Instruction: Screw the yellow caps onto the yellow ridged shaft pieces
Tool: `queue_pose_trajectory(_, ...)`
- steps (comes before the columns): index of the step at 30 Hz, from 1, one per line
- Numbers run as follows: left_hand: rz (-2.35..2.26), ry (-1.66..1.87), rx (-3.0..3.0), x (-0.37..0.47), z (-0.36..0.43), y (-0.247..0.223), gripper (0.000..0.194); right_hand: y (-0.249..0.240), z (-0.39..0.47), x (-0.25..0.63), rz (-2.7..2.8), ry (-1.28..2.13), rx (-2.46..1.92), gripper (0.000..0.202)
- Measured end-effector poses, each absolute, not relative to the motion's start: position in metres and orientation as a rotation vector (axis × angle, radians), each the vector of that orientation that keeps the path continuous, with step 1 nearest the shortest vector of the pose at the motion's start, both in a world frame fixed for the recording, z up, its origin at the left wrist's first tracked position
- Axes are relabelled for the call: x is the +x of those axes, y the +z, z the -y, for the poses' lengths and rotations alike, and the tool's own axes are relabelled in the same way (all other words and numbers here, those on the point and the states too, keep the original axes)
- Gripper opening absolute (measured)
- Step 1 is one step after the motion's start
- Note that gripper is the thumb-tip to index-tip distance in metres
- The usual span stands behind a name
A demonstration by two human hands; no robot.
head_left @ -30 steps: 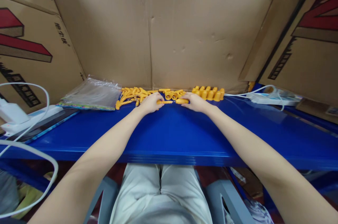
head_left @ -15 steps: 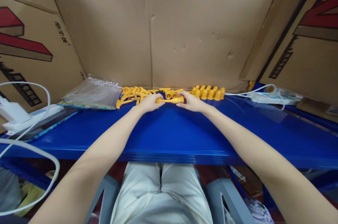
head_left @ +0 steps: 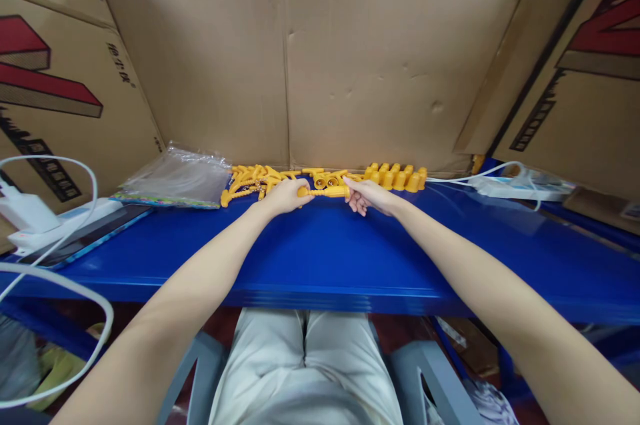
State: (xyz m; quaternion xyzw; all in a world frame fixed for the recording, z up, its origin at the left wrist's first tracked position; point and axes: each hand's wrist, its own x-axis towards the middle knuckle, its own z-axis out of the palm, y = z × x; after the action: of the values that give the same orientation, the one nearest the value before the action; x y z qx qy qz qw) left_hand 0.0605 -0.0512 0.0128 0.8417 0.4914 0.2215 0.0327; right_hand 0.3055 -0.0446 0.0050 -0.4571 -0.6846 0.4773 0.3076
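A yellow plastic rod with a wider ribbed cylinder at its right end (head_left: 336, 192) is held level just above the blue table. My left hand (head_left: 287, 196) is closed around its left end, with fingers and thumb pinching the thin part. At the other end, my right hand (head_left: 367, 197) has its thumb and index finger against the cylinder, palm turned partly up and the other fingers loosely curled. Just behind lie two yellow cups (head_left: 320, 183) with their openings facing me. Left of them is a pile of yellow branched plastic parts (head_left: 250, 179), partly behind my left hand.
Yellow cups (head_left: 399, 178) stand in rows at the right. Clear plastic bags (head_left: 175, 175) lie left, near a phone (head_left: 90, 235) and a white power strip (head_left: 65, 221). Another power strip (head_left: 520, 186) is at right. Cardboard (head_left: 375, 65) walls the back of the blue table (head_left: 320, 258).
My right hand has rotated at the cylinder's end, so its palm and curled fingers now show. My left hand keeps its hold on the rod, almost unmoved.
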Motion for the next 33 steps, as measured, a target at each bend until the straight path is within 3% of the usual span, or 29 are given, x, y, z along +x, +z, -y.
queue_pose_trajectory(3, -1.549, 0.679, 2.584, 0.0595, 0.0489, 0.0116, 0.020, 0.0058, 0.0454, 0.3022, 1.787, 1.292, -1.252, 0.055)
queue_pose_trajectory(7, -1.562, 0.694, 2.573, 0.0585, 0.0468, 0.0107, 0.021, 0.0077, 0.0476, 0.3034, 1.799, 1.289, -1.097, 0.035)
queue_pose_trajectory(33, -1.608, 0.750, 2.624, 0.0592, 0.0477, 0.0131, 0.034, 0.0047, 0.0476, 0.3069, 1.878, 1.201, -1.035, 0.041)
